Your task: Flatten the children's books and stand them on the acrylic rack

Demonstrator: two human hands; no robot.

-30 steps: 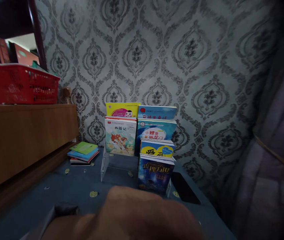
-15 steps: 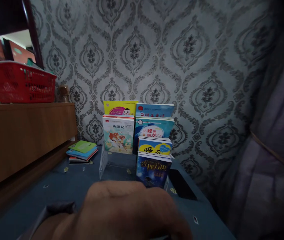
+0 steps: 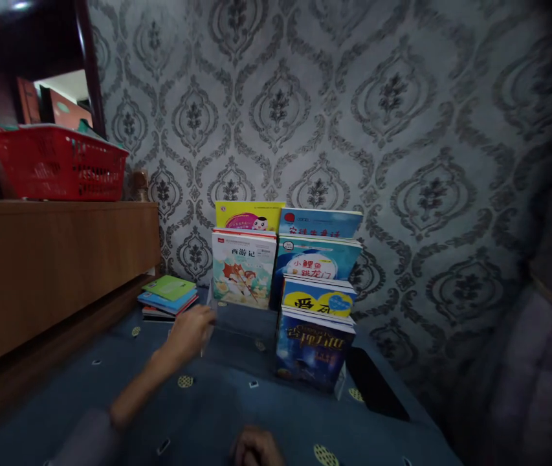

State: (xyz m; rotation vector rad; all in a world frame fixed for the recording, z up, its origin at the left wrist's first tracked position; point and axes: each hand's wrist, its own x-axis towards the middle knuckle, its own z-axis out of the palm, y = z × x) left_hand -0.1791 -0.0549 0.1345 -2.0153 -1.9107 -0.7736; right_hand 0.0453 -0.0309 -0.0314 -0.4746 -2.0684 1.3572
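Observation:
My left hand (image 3: 186, 333) reaches forward over the blue patterned cloth (image 3: 237, 401), fingers stretched out and holding nothing. Its fingertips are at the left edge of a clear acrylic book rack (image 3: 237, 320), close to a small flat stack of books (image 3: 167, 296). The rack holds upright children's books in tiers: a dark blue one (image 3: 312, 349) in front, a yellow-and-blue one (image 3: 318, 299) behind it, and a white illustrated one (image 3: 242, 268) at the left. My right hand (image 3: 256, 448) shows only its knuckles at the bottom edge, fingers curled.
A wooden cabinet (image 3: 57, 265) runs along the left, with a red plastic basket (image 3: 57, 162) on top. A dark flat phone-like object (image 3: 375, 385) lies right of the rack. Patterned grey wallpaper is behind, and a purple quilted fabric (image 3: 538, 375) hangs at the right.
The hand that filled the bottom of the view has pulled back to the edge. My left arm has stretched forward to the rack's left side. The view has shifted slightly.

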